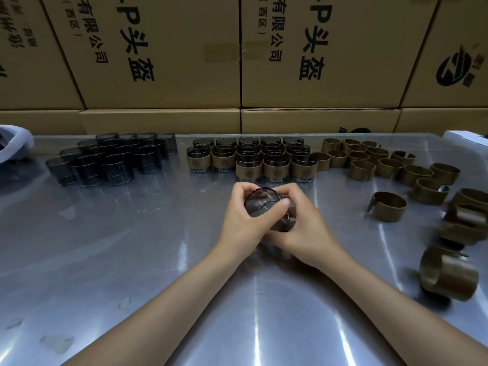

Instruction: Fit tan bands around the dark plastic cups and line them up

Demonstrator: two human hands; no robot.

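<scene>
Smoky, see-through plastic is what we see between the two hands: a dark cup, round and short, held just above the middle of the counter. Our left hand curls round its left side with the thumb laid across the wall, and our right hand wraps the right side — both grip it. The cup is tipped, its round mouth turned up and toward us, its axis leaning away toward the far edge. Whether a band sits on it we cannot tell; the fingers cover its lower part. Behind the hands stand the banded cups in upright rows, each with a matte tan sleeve round its middle. To the far left the bare cups cluster, glossy and dark. To the right lie loose tan bands — open, curled strips, some upright, some tipped. The counter is brushed metal with streaked glare, and printed cardboard boxes wall the back.
</scene>
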